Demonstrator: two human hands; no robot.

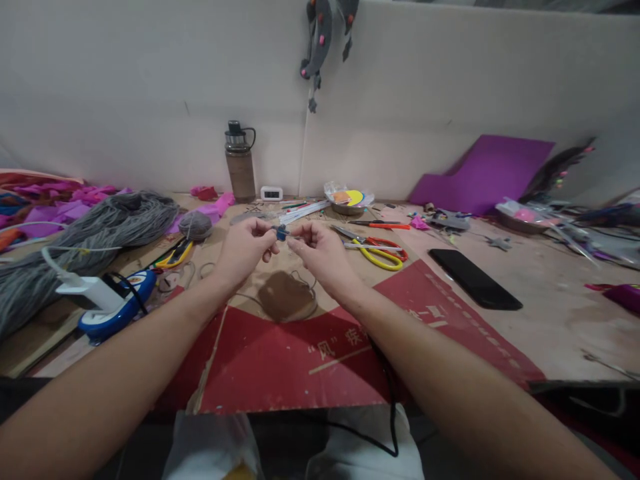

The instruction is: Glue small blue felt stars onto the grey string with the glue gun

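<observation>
My left hand (pixel 247 252) and my right hand (pixel 324 259) meet above the cardboard, fingertips pinched together. Between them is a small dark blue piece (pixel 281 232), too small to tell its kind. Both hands are closed on it, though its ends are hidden by my fingers. Below, a thin grey yarn strand (pixel 311 308) loops over the cardboard; whether it joins the held piece I cannot tell. To the right of my right hand lie yellow-handled scissors (pixel 383 261) and red-handled scissors (pixel 395 247).
Red-printed cardboard (pixel 270 373) covers the table front. On the left are grey yarn (pixel 105 230), a yarn ball (pixel 195 225), a cutter knife (pixel 176 256) and a blue power strip (pixel 117 317). A bottle (pixel 241 167) stands behind; a phone (pixel 474 279) lies right.
</observation>
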